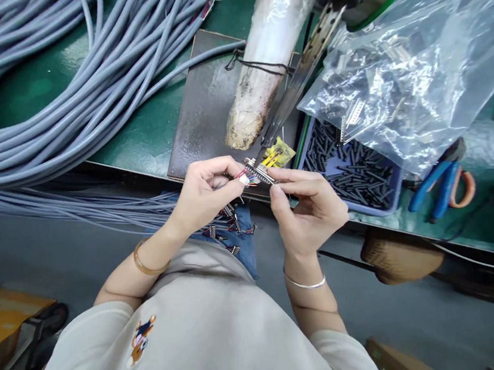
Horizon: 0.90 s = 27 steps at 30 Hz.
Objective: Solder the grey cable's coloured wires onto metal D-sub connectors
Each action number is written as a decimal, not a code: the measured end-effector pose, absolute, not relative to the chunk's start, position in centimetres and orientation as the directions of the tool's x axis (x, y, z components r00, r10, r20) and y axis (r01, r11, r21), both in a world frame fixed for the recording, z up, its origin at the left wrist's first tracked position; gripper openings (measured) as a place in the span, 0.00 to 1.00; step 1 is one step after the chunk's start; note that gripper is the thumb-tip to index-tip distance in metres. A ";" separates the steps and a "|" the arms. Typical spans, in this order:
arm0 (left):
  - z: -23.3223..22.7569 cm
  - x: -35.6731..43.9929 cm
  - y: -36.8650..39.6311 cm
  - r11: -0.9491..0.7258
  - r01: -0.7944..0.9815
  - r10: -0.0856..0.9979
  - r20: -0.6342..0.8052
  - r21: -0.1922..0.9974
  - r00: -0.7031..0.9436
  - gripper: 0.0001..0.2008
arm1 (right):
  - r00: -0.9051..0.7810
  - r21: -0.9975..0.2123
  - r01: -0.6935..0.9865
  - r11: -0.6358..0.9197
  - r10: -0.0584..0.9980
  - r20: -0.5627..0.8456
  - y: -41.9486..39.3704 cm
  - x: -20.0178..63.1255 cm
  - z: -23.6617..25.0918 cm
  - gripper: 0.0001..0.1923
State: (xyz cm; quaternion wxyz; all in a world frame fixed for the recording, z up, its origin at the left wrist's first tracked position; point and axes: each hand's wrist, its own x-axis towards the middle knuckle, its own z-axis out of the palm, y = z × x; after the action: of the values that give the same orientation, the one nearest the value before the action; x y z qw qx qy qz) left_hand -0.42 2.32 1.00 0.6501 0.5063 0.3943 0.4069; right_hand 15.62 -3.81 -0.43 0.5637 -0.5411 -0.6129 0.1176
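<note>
Now you have 1 connector (262, 173) between your 2 hands, above the near edge of the dark plate (202, 112) on the green desk (138, 147). Your right grip (311, 210) pinches the connector's right end between thumb and fingers; your left grip (205, 193) is closed on thin coloured wires (253, 180) at the other end. More small wired connectors (233, 219) lie on your lap, too jumbled to count.

Around you, 1 soldering iron (298, 85) slants down towards the connector; whether its tip touches, you cannot tell from this view. Just left of it, 1 pale roll (256, 76) bound with black cord crosses the plate. To your right sits 1 tray (388, 211) of countless short black sleeves (345, 179), its far side covered by 1 clear bag (424, 85). Blue handles (439, 188) lie beyond, and many grey cables (94, 83) crowd your left.
</note>
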 end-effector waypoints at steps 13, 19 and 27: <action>1.4 -0.4 2.6 0.200 -0.165 0.919 -0.126 0.966 0.374 0.09 | 0.171 -0.671 0.594 0.443 0.746 0.643 -3.3 15.7 0.3 0.09; 1.2 -0.3 2.6 0.248 -0.167 0.906 -0.168 0.954 0.388 0.08 | 0.188 -0.675 0.587 0.448 0.735 0.651 -3.6 15.6 -0.2 0.09; 1.3 -0.1 2.5 0.167 -0.147 0.939 -0.111 0.975 0.327 0.08 | 0.201 -0.691 0.593 0.413 0.755 0.624 -3.4 15.5 0.2 0.09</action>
State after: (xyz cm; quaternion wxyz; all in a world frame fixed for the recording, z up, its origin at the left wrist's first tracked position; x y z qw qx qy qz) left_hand -0.10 2.50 1.30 0.6492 0.4917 0.4024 0.4181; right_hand 15.51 -3.38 0.16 0.5588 -0.5368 -0.6279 0.0728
